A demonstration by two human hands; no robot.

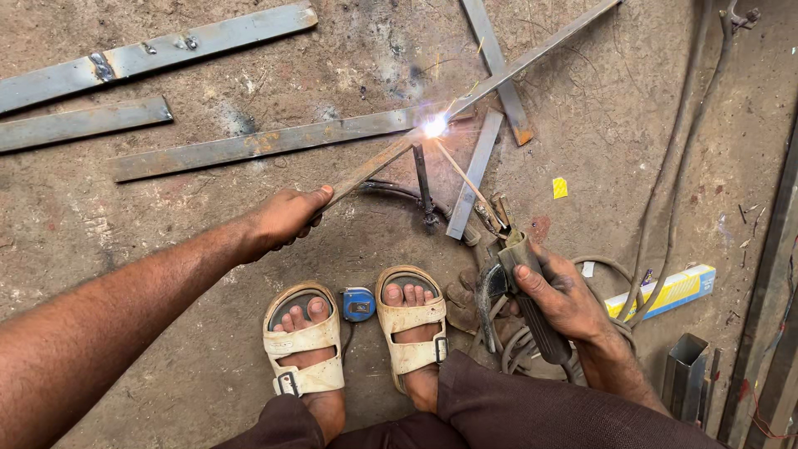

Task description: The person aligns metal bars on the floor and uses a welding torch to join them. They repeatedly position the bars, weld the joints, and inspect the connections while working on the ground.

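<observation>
Lying across the dirt floor (166,333) at far left are loose flat steel bars (158,50), one already showing weld beads. Further right, the left hand (287,218) closes around the near end of a long angled steel strip (499,76), pinning it over a horizontal flat bar (266,143). At their crossing a bright arc (435,126) burns, so the joint looks only partly welded. Below, a blue tape measure (358,304) sits between sandalled feet. The right hand (565,301) grips the electrode holder (519,283), its welding rod (467,173) reaching the arc.
</observation>
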